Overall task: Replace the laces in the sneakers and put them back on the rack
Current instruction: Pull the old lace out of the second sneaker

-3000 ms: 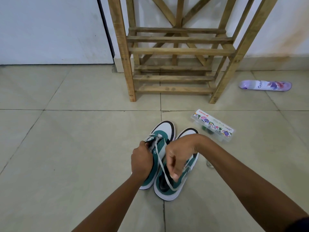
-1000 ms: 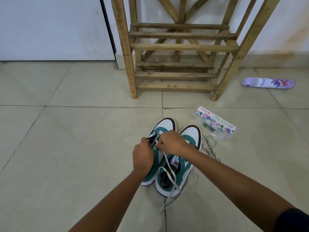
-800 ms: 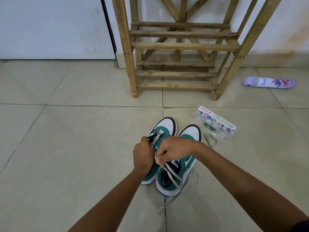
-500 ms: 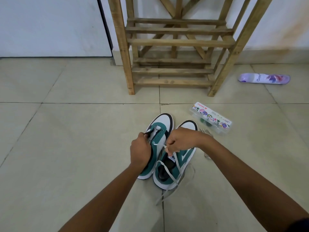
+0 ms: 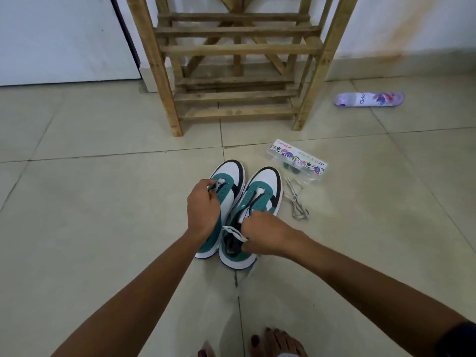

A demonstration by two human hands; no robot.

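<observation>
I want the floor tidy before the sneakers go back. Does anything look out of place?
Yes. A purple spray can lies on its side on the tiles right of the wooden rack, and a loose lace sprawls beside the right sneaker.

Two green-and-white sneakers, the left sneaker (image 5: 230, 191) and the right sneaker (image 5: 260, 199), sit side by side on the floor tiles, toes toward the wooden rack (image 5: 237, 50). A white lace (image 5: 233, 231) crosses the right one's opening, and a loose lace (image 5: 296, 202) lies just beside it.
</observation>
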